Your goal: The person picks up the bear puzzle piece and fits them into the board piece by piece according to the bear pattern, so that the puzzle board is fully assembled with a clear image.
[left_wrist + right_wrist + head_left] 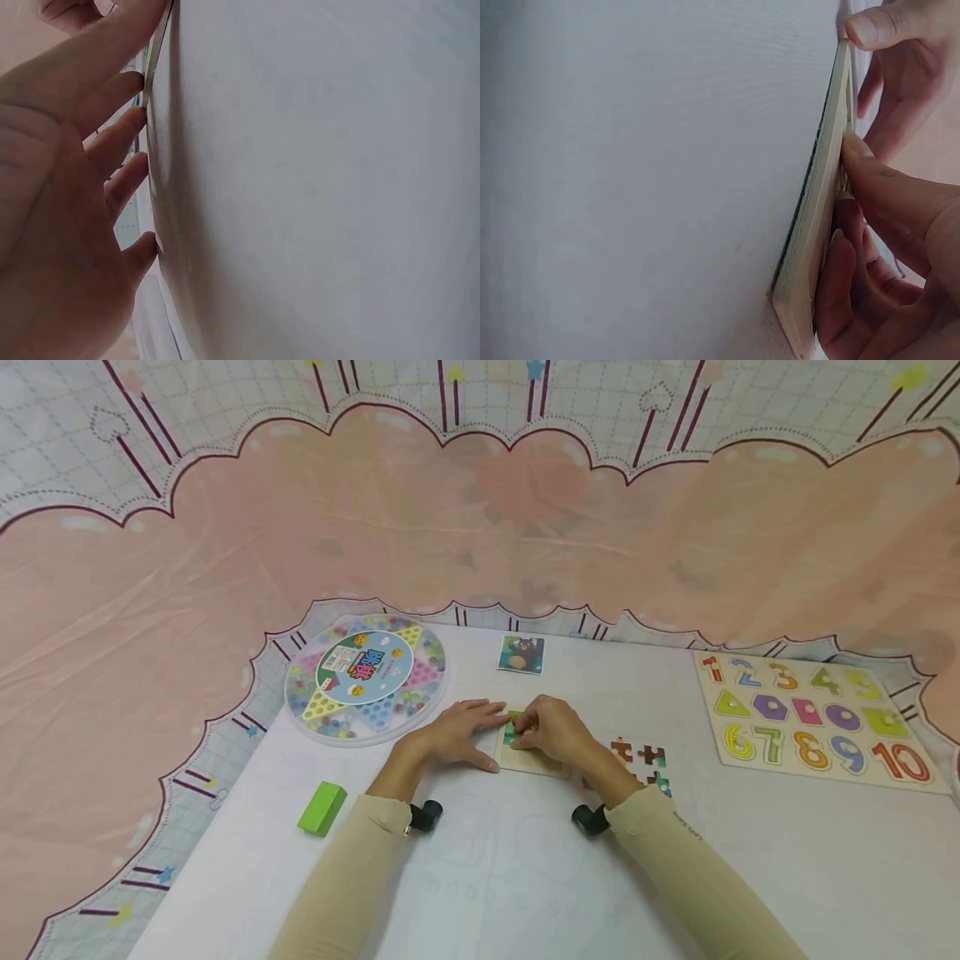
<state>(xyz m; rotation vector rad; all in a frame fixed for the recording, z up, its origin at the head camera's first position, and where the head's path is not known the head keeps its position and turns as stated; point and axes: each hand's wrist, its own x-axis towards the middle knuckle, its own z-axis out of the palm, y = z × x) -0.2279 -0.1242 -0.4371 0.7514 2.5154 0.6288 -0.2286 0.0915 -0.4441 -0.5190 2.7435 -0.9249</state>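
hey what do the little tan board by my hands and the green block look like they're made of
The tan board looks like matte wood or fibreboard, from its thick, pale, layered edge. The smooth-looking green block could be painted wood, plastic or foam; its even, bright colour doesn't settle it.

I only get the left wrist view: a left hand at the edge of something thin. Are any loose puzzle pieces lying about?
Observer: Yes. In the head view, jigsaw pieces lie to the right of the wooden tray.
Operator: And where is the right hand working?
Observer: The right hand is over the tray, thumb and fingers down at its upper face. I can't make out whether they pinch a piece.
Operator: Anything lying beyond the tray, on the far side?
Observer: A small square card with a bear pictured on it lies there, apart from the tray.
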